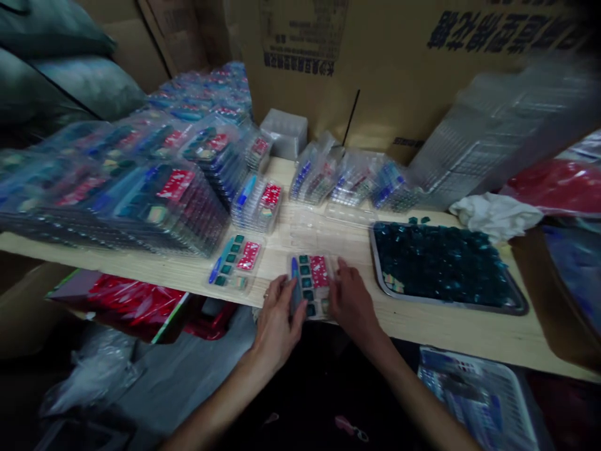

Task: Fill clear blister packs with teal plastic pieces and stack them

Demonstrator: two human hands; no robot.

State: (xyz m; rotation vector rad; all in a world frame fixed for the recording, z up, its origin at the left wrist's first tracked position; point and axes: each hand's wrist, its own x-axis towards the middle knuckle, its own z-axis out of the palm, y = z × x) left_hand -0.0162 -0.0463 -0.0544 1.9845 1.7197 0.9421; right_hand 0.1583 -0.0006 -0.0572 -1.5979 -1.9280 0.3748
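Observation:
A clear plastic case (pixel 307 282) lies on the wooden table in front of me, holding a blue pen, a column of dark green squares and a red-and-white patterned packet. My left hand (pixel 280 310) grips its left side, the thumb near the pen. At its right edge my right hand (pixel 350 297) is closed on the case, fingers bent over the rim. A similar filled case (pixel 235 263) lies flat just to the left. Right of my hands stands a metal-rimmed tray (pixel 385 285) heaped with dark green squares (pixel 436 260).
Tall stacks of filled cases (pixel 183 207) cover the left side. Smaller stacks (pixel 314 172) line the back, before a large cardboard box (pixel 385 75). Stacked empty clear trays (pixel 488 138) lean at back right, near a white cloth (pixel 498 216). A white basket (pixel 516 388) sits below right.

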